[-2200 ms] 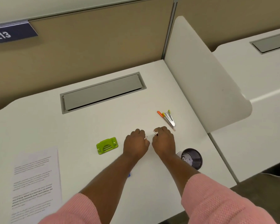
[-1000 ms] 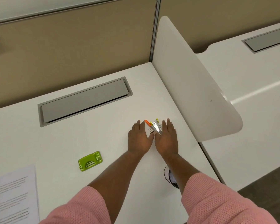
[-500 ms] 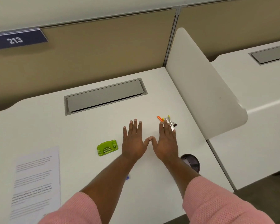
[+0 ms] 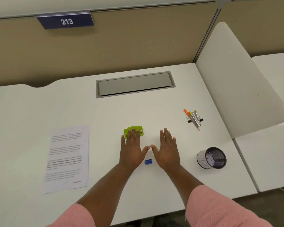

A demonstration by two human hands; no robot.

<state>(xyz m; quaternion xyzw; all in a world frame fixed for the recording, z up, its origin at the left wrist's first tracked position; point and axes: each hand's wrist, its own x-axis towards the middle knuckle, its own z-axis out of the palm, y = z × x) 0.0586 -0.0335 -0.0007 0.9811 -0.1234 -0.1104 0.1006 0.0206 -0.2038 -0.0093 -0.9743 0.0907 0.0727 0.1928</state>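
Note:
My left hand and my right hand lie flat on the white desk, fingers straight, thumbs nearly meeting. The left fingertips overlap a small green hole punch. A small blue cylinder lies between my wrists. To the right of my hands sits a small pile of highlighters, a metal stapler-like piece and binder clips. Neither hand holds anything.
A printed paper sheet lies at the left. A mesh pen cup lies tipped on its side at the right. A grey cable hatch is set in the desk's back; a white divider panel bounds the right side.
Both hands have drawn back from the pile of highlighters and clips toward me and to the left, flattening on the desk; the left now overlaps the green punch. The camera view shifted.

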